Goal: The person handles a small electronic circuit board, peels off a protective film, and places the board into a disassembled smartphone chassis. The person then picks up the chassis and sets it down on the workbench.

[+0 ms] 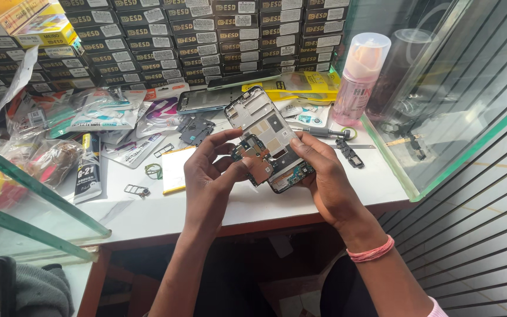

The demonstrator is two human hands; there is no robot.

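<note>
Phone (268, 138): an opened handset with the back off, held tilted above the white table (300, 202) at frame centre; bare frame at its upper end, circuit boards at its lower end.
Left hand (209, 173): centre of the frame, fingers curled, thumb and forefinger pinching the phone's lower left edge by the dark board.
Right hand (324, 173): just right of centre, fingers pressed together along the phone's right edge, thumb on top near the lower board; a pink band (371, 252) sits on the wrist.
Box wall (206, 41): across the top of the frame, stacked rows of flat black boxes, each with a yellow mark and a white label on its end.
Yellow boxes (36, 26): upper left corner, a small pile with coloured printing.
Packets (107, 111): left of centre, loose clear bags with white, red and teal cards inside.
Glue tube (87, 170): left, lying on the table, black and white with a dark label.
Yellow packet (300, 88): upper centre, flat, behind the phone.
Spray bottle (359, 76): upper right, pink with a clear cap, standing by the glass wall (441, 117).
Screwdriver (324, 133): on the table, just beyond the right hand.
Small parts (198, 129): dark pieces on the table, left of the phone.
</note>
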